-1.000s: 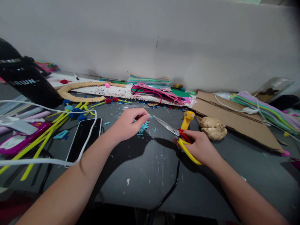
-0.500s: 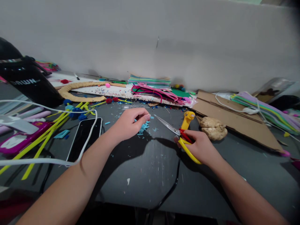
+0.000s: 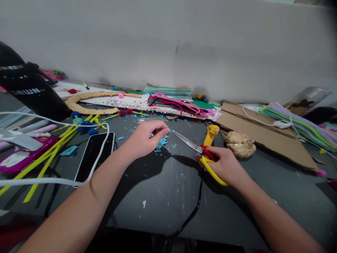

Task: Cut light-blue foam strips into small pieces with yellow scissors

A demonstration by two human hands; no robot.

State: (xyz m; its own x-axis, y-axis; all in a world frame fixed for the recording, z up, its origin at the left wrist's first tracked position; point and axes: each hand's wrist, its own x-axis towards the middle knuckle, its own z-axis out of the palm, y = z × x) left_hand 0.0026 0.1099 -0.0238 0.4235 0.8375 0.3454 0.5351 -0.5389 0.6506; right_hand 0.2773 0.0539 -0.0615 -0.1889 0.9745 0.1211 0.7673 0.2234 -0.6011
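Note:
My left hand (image 3: 150, 138) is closed in a pinch above a small heap of light-blue cut pieces (image 3: 161, 144). A small light-blue strip pokes out by its fingertips. My right hand (image 3: 223, 162) grips scissors (image 3: 206, 156) with red and yellow handles. Their blades point left, with the tips right beside the left fingertips at the strip. Behind the scissors stands a yellow glue gun (image 3: 211, 134), partly covered by them. A lumpy, cream-coloured ball (image 3: 239, 144) lies right of it.
Left are a phone (image 3: 96, 158), yellow strips (image 3: 52, 151), a white cable (image 3: 97, 168) and a black bottle (image 3: 31, 91). Cardboard (image 3: 265, 133) lies right. Pink pipe cleaners (image 3: 179, 103) and a beige ring (image 3: 76, 103) are at the back. A black cord (image 3: 193, 211) crosses the front.
The scissor blades have closed in slightly leftward, and their tips now meet the blue strip at the left fingertips. The left hand has stayed almost still.

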